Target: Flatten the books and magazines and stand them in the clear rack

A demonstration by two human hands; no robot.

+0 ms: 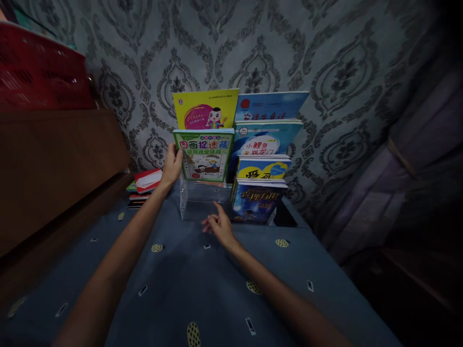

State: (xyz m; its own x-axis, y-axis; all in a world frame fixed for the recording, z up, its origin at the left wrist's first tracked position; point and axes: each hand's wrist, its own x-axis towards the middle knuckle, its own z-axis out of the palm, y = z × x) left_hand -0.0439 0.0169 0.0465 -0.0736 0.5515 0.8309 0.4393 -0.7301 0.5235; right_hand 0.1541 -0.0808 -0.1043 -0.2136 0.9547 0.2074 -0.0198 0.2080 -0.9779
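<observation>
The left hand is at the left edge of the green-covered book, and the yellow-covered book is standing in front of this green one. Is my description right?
Not quite: the yellow-covered book stands behind the green-covered book, whose top hides its lower part in the head view. The left hand is indeed at the green book's left edge.

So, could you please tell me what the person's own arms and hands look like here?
The left hand and right hand are ungloved. The left forearm and right forearm are slender and bare, with no sleeve, watch or bracelet in view; fine details are too dim to tell.
</observation>
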